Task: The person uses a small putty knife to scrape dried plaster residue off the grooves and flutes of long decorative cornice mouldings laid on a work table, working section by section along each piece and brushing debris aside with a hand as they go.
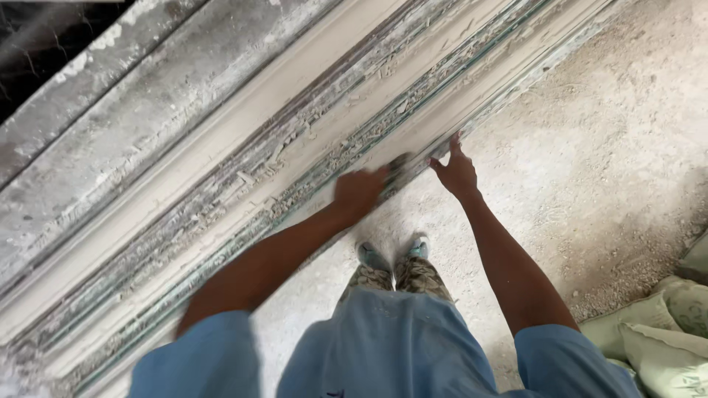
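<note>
1. Hands meet the moulded frame's near lip: the left hand [359,193] is clenched and blurred, seemingly around a small dark tool [399,163]; the right hand [457,174] is released, fingertips touching the edge.
2. The flaking frame [243,158] runs diagonally, near left to far right.
3. The dusty floor [590,169] lies right, sacks [664,324] in the near-right corner.

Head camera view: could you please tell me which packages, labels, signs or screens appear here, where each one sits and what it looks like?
Sacks: lower right corner, on the dusty floor; soft, bulging, pale green bags, piled together, with faint darker print.
No labels, signs or screens show elsewhere.
</note>
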